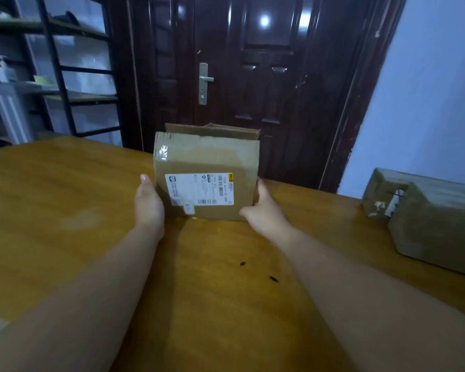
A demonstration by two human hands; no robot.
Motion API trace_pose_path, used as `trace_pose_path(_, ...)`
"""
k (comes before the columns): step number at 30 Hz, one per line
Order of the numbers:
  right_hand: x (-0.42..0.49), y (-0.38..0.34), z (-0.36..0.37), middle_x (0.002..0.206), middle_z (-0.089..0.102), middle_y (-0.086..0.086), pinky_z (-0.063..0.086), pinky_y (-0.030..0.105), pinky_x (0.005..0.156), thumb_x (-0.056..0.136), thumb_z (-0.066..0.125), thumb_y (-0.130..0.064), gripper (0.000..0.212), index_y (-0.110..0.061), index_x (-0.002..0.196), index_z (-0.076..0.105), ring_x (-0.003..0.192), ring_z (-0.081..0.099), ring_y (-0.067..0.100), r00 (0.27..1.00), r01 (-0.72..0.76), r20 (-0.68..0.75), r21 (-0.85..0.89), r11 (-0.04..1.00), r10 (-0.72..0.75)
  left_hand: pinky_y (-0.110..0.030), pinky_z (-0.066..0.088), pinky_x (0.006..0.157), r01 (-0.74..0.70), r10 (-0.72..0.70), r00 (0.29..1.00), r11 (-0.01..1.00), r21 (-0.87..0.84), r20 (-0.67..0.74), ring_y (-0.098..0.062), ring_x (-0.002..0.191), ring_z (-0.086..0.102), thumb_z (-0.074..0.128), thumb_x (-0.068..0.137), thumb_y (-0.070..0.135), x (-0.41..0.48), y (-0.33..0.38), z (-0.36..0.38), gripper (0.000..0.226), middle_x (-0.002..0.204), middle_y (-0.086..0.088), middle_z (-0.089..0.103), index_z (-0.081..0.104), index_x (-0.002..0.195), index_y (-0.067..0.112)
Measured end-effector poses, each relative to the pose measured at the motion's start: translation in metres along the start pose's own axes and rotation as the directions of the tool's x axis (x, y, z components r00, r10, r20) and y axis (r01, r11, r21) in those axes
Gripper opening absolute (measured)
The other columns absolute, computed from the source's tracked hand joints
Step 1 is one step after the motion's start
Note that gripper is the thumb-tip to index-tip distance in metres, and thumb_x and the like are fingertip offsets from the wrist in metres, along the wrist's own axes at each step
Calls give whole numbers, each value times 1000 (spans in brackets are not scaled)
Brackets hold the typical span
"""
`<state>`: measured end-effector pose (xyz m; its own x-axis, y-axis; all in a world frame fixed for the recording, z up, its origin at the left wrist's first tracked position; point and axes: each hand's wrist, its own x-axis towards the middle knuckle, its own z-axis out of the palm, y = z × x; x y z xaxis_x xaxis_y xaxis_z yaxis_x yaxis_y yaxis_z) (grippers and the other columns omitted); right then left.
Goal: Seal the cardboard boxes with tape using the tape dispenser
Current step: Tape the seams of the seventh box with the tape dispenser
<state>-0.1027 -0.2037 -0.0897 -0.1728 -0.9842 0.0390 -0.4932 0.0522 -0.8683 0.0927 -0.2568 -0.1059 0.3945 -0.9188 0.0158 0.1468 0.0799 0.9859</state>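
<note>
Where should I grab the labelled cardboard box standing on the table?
Take the cardboard box by its two upright side edges, left hand from the left, right hand from the right. It stands on edge on the table, its broad labelled face is too wide for one hand, and the top flap stands open.

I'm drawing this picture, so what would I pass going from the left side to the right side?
Metal shelf → left hand → labelled box → right hand → other boxes.
</note>
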Motion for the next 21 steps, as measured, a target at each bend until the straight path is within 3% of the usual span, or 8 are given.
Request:
trace_pose_path(3,-43,3,-22,109,58,-10,50,22,72,87,58,-14,84,-42,149,9,86,59,8,1000,-7,-3,-21,1000,7,-38,41,97,59,-55,995,998,-37,81,-20,105,56,33,101,40,-40,4,-11,34,110,-1,62,58,105,17)
trace_pose_path(6,-86,8,-40,119,60,-9,48,27,87,86,63,-19,69,-31,145,28,102,58,12,997,-18,-74,20,1000,19,-36,41,79,120,-113,978,992,-31,175,-19,86,58,43,98,31,-81,11,-19,22,89,0,62,55,84,20)
trace_pose_path(8,-112,11,-53,122,60,-4,48,32,92,85,64,-22,54,-24,134,43,108,58,15,987,-40,-152,81,996,52,-31,39,68,135,-117,963,989,-60,241,-18,79,56,43,98,18,-111,17,-20,14,86,0,60,56,93,23)
trace_pose_path(11,-148,16,-72,122,60,-2,50,37,92,83,63,-25,48,-22,128,48,106,59,17,970,-68,-223,140,988,98,-34,48,79,99,-54,945,987,-125,324,-12,95,60,37,95,-4,-155,35,-21,47,111,1,62,51,126,28)
trace_pose_path(13,-175,17,-87,119,60,-7,49,31,86,86,62,-20,55,-24,136,41,106,59,15,967,-28,-247,154,988,66,-30,48,75,40,-1,923,995,-94,384,-7,95,60,32,90,-13,-179,48,-19,61,121,5,59,49,132,27)
trace_pose_path(17,-223,23,-122,119,51,-18,46,30,91,89,64,-19,84,-42,149,10,110,54,10,967,64,-254,178,982,-17,-32,49,75,-97,78,868,995,13,490,-10,96,59,34,97,2,-227,70,-12,45,112,7,63,55,125,29)
trace_pose_path(19,-244,27,-135,123,53,-19,47,37,99,88,66,-26,83,-46,148,12,116,54,11,966,91,-252,156,984,-49,-43,48,90,-63,47,863,998,16,502,-19,106,57,37,100,21,-245,77,-12,26,103,10,63,59,113,31)
trace_pose_path(21,-263,29,-148,130,54,-13,46,40,100,89,64,-34,69,-38,146,26,119,51,11,960,100,-273,115,988,-66,-51,41,100,-7,8,864,1000,-4,503,-23,113,52,37,99,44,-263,82,-13,28,102,11,59,56,112,28)
